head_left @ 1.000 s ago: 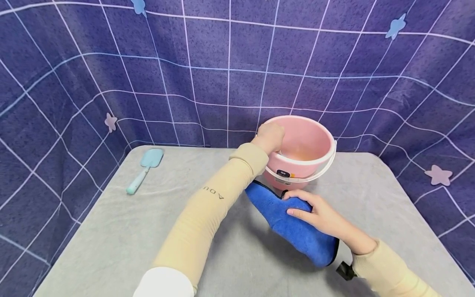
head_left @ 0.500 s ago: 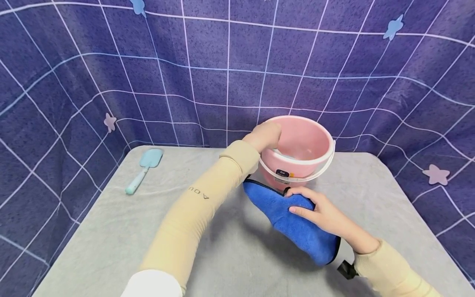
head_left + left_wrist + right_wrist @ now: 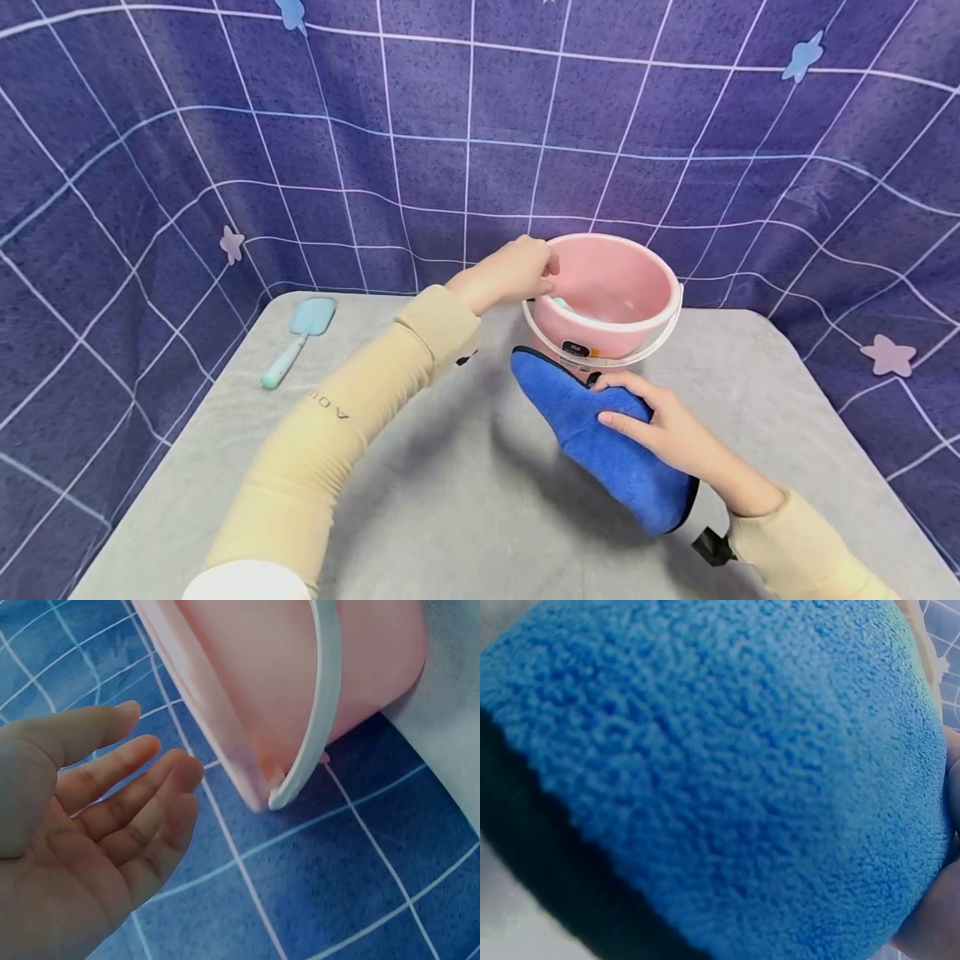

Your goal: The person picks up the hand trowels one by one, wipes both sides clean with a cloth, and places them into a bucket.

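A pink bucket (image 3: 622,271) with a white rim and a white handle (image 3: 663,337) stands at the back right of the table. My left hand (image 3: 513,271) hovers at the bucket's left rim, holding nothing; the left wrist view shows its fingers loosely bent beside the bucket wall (image 3: 247,660). Inside the bucket, a bit of something pale teal (image 3: 561,302) shows behind the near rim. In front of the bucket, my right hand (image 3: 663,425) grips a folded blue microfiber cloth (image 3: 592,450) with black edging, thumb on top. That cloth (image 3: 742,765) fills most of the right wrist view.
A light-blue scoop (image 3: 312,317) with a long pale handle lies at the back left of the grey-covered table (image 3: 450,500). Behind and along both sides hangs a dark blue curtain (image 3: 420,150) with a white grid and star shapes.
My left hand has come up out of the bucket and moved left to its rim, its fingers loosening. The right hand with the cloth has shifted slightly right.
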The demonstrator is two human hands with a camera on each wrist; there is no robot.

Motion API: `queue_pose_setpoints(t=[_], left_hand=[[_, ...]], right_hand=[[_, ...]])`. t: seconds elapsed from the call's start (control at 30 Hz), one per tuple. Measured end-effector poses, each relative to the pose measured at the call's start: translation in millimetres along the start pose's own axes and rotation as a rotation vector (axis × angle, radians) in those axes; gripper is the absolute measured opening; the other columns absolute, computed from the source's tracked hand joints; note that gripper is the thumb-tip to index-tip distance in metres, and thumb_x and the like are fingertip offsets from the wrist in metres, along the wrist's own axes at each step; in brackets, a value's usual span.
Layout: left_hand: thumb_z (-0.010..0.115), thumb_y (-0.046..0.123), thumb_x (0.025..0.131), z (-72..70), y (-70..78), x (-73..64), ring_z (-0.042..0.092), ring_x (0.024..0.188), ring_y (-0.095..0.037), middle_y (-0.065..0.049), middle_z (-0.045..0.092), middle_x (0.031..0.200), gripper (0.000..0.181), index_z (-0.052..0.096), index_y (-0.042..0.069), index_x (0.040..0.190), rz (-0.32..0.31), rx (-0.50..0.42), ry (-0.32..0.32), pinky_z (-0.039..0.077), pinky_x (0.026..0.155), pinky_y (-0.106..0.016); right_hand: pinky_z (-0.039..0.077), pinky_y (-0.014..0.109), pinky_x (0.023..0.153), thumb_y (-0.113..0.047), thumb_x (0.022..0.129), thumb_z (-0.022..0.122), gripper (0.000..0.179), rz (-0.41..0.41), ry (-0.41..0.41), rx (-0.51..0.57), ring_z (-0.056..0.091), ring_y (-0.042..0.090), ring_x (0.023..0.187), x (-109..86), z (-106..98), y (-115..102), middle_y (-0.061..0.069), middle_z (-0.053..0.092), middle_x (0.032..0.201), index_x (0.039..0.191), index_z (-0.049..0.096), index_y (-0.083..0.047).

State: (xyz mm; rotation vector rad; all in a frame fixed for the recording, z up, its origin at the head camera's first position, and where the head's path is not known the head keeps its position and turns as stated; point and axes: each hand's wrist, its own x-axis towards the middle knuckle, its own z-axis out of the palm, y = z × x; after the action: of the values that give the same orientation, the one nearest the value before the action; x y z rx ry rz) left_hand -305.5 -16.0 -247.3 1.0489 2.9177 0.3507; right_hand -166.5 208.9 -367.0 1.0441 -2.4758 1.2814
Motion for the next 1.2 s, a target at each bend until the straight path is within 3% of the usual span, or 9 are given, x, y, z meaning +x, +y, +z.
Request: queue_pose_setpoints(t=[0.17, 0.33, 0.53, 0.8, 1.03, 1.2], left_hand=[[0.058, 0.017, 0.09, -5.7, -11.9, -21.8, 0.059, 0.091, -0.018, -0.008, 0.066, 0.103, 0.025, 0.065, 0.006, 0.112, 0.019, -0.002, 0.09, 0.046, 0.084, -0.032], [0.061, 0.015, 0.087, -5.2, -33.1, -48.0, 0.061, 0.091, -0.021, -0.009, 0.066, 0.101, 0.022, 0.065, 0.005, 0.107, 0.032, -0.002, 0.233, 0.046, 0.085, -0.034], [0.061, 0.015, 0.087, 6.3, -66.8, -79.6, 0.062, 0.097, -0.022, -0.009, 0.064, 0.108, 0.026, 0.062, 0.005, 0.111, -0.022, -0.035, 0.369, 0.046, 0.087, -0.035], [0.061, 0.012, 0.086, 36.4, -115.8, -127.3, 0.057, 0.103, -0.03, -0.015, 0.061, 0.112, 0.032, 0.057, 0.001, 0.116, -0.141, -0.034, 0.447, 0.043, 0.091, -0.043], [0.059, 0.011, 0.085, 72.0, -167.7, -171.0, 0.049, 0.11, -0.039, -0.021, 0.057, 0.115, 0.034, 0.055, -0.001, 0.117, -0.266, 0.031, 0.486, 0.037, 0.091, -0.053], [0.058, 0.011, 0.084, 93.1, -206.8, -194.3, 0.047, 0.111, -0.042, -0.023, 0.055, 0.115, 0.035, 0.054, -0.002, 0.116, -0.386, 0.044, 0.485, 0.036, 0.087, -0.058]], right_hand=[[0.038, 0.013, 0.091, 0.002, 0.082, 0.067, 0.039, -0.017, 0.044, -0.03, 0.054, 0.001, 0.107, -2.1, -4, -2, -0.003, 0.061, 0.114, 0.114, 0.058, -0.017], [0.039, 0.013, 0.089, 0.003, 0.083, 0.067, 0.038, -0.015, 0.063, -0.033, 0.054, 0.001, 0.103, -3.2, -4, -3, -0.006, 0.06, 0.111, 0.114, 0.058, -0.016], [0.038, 0.013, 0.091, 0.004, 0.08, 0.068, 0.037, -0.018, 0.102, -0.053, 0.053, 0.0, 0.104, -4.4, -5, -5, -0.01, 0.06, 0.111, 0.112, 0.059, -0.012], [0.037, 0.012, 0.09, 0.005, 0.079, 0.069, 0.036, -0.012, 0.154, -0.067, 0.053, 0.0, 0.102, -6.7, -5, -7, -0.016, 0.057, 0.11, 0.111, 0.059, -0.01], [0.037, 0.012, 0.092, 0.006, 0.078, 0.069, 0.039, -0.01, 0.174, -0.063, 0.053, 0.0, 0.106, -5.6, -5, -12, -0.002, 0.06, 0.112, 0.11, 0.059, -0.013], [0.036, 0.012, 0.093, 0.009, 0.077, 0.069, 0.039, -0.022, 0.182, -0.056, 0.053, -0.001, 0.107, -5.3, -4, -14, -0.001, 0.06, 0.112, 0.109, 0.06, -0.011]])
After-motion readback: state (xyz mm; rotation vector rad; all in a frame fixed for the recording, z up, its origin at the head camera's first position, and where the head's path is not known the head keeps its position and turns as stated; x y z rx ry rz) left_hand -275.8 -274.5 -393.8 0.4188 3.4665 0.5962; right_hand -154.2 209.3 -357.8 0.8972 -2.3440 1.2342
